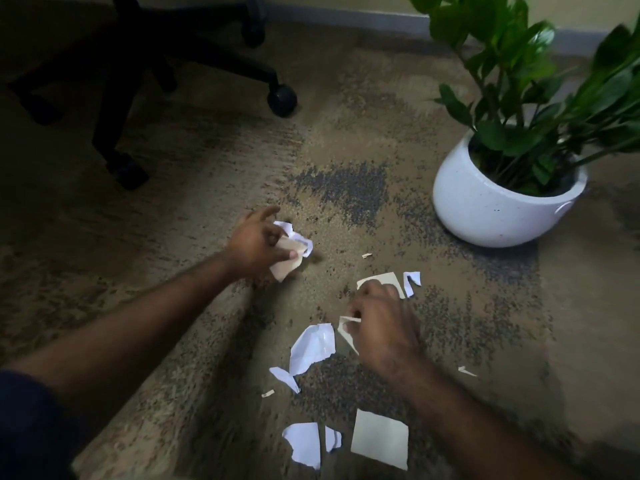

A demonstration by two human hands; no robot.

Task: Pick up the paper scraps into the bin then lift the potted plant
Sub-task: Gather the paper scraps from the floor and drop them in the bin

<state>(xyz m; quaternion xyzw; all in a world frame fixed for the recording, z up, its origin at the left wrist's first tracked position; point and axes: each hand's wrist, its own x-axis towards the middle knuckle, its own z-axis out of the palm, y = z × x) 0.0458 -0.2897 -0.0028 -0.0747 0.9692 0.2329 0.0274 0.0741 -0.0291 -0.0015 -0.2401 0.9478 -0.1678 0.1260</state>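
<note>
The plant [530,81] ran out of the frame at the top and right, so its full spread could not be seen, and its leaves were blurred. Its stems hid the soil inside the white pot [491,206], which stood on the carpet [346,133] at the right, well apart from both hands. A pale mark on the pot's right side was too blurred to make out. At the upper left the chair base [145,64] was dark and cut off; only its legs and castors showed. No bin was in view.

The left hand [256,245] was clenched on a wad of scraps [292,251], white and cream pieces bunched together, its fingers covering part of them. The right hand [381,327] pinched a small scrap [346,329] at its thumb side, and its knuckles covered part of a cream piece [381,279] lying beyond it. How much paper lay inside that fist could not be told.

Loose scraps lay on the carpet: a white piece [313,346] just left of the right hand, a cream square [380,438] near the bottom edge, white bits [304,443] beside it, and tiny slivers [467,371] too small to describe.
</note>
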